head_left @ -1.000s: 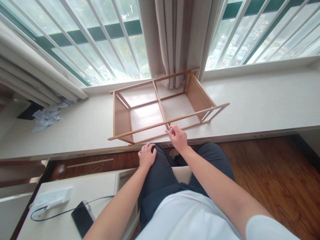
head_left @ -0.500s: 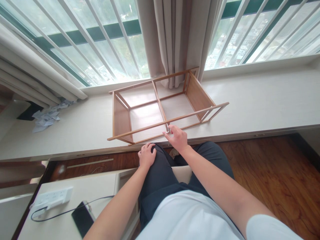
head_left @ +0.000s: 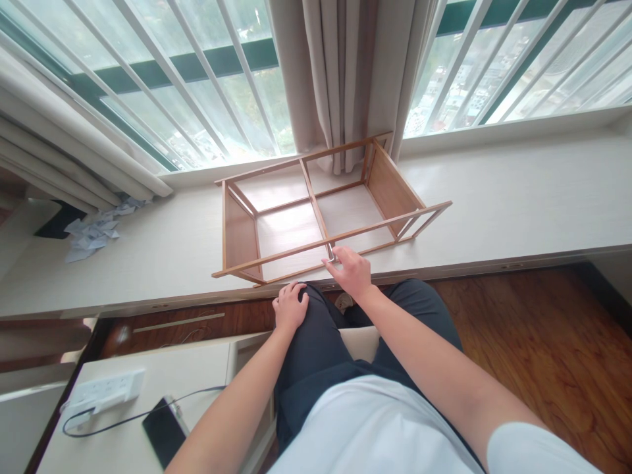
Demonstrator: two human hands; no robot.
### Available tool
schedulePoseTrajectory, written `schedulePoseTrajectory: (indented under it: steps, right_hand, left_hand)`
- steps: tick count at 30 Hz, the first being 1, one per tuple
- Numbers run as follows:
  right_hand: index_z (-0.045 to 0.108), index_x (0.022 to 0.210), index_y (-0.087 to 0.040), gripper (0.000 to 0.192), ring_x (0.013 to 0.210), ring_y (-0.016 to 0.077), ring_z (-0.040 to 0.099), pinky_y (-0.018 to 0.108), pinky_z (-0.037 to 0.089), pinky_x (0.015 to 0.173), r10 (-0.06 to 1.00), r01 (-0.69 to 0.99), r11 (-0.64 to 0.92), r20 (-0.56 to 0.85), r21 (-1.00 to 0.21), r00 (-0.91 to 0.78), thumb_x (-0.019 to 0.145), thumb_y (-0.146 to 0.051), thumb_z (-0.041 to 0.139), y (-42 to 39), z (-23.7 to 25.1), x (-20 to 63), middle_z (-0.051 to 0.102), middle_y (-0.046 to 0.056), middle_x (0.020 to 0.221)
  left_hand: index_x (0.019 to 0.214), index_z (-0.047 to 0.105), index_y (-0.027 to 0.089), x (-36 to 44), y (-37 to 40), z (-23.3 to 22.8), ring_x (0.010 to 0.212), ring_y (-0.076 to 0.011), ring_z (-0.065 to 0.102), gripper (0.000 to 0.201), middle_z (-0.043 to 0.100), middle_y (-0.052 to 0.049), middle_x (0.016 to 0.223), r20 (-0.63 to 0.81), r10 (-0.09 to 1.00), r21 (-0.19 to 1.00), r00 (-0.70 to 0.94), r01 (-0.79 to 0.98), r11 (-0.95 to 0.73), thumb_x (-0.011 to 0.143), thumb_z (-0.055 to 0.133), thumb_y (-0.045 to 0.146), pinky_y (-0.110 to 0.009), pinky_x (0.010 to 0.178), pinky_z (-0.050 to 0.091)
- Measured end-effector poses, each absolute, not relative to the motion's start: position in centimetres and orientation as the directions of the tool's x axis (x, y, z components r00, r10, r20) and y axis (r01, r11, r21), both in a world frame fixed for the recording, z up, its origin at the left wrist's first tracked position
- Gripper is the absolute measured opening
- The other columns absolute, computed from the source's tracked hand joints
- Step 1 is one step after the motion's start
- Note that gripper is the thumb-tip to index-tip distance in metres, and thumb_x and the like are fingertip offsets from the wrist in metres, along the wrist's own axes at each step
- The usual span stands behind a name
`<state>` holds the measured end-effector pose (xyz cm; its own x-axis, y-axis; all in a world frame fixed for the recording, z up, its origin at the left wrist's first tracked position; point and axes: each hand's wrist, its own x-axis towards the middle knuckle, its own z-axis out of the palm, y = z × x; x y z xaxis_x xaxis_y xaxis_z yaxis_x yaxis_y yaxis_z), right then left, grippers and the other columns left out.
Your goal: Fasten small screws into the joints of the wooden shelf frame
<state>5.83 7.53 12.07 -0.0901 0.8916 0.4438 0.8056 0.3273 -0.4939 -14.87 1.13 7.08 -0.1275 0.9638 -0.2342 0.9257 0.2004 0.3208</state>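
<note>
A light wooden frame of slats and two side panels lies on its side on the white window ledge. My right hand pinches a small metal tool, likely a hex key, against the frame's front rail where the middle crossbar meets it. My left hand rests curled on my left knee, on dark trousers, holding nothing.
Grey curtains hang behind the frame, with barred windows on both sides. Crumpled papers lie at the ledge's left end. On a white side table at lower left sit a power strip and a dark phone on a cable. Wooden floor lies to the right.
My right hand has shifted slightly left along the front rail with the tool, its fingers turning a little. The left hand and the frame have stayed put.
</note>
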Motion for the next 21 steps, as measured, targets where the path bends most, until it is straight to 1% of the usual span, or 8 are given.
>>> schedulePoseTrajectory:
  steps: [8,14,21]
  right_hand:
    - [0.068,0.094,-0.022,0.036,0.077,0.0204,0.059,0.030,0.032,0.063,0.877,0.829,0.340,0.469,-0.445,-0.108,0.102,-0.052,0.051,7.61,12.55,6.01,0.068,0.007,0.083]
    - [0.068,0.093,-0.022,0.037,0.077,0.0208,0.059,0.030,0.032,0.063,0.880,0.822,0.338,0.464,-0.459,-0.102,0.102,-0.053,0.050,7.63,12.62,6.01,0.066,0.007,0.082]
    - [0.068,0.092,-0.022,0.039,0.076,0.0207,0.059,0.030,0.032,0.063,0.870,0.826,0.341,0.484,-0.449,-0.096,0.103,-0.054,0.050,7.68,12.57,5.95,0.067,0.007,0.081]
  left_hand:
    - [0.123,0.068,0.035,-14.88,1.12,6.90,0.138,-0.0268,0.047,0.032,0.059,-0.001,0.148,-0.227,0.966,0.322,-0.127,0.926,0.197,0.095,0.052,0.036,-0.051,0.110,0.038]
    - [0.123,0.068,0.035,-14.93,1.11,6.82,0.137,-0.0275,0.047,0.032,0.059,-0.001,0.148,-0.228,0.965,0.315,-0.128,0.928,0.197,0.095,0.052,0.036,-0.051,0.110,0.039]
    - [0.123,0.068,0.035,-14.83,1.13,7.07,0.137,-0.0277,0.047,0.032,0.059,-0.002,0.148,-0.230,0.965,0.320,-0.128,0.926,0.199,0.095,0.052,0.036,-0.051,0.110,0.039]
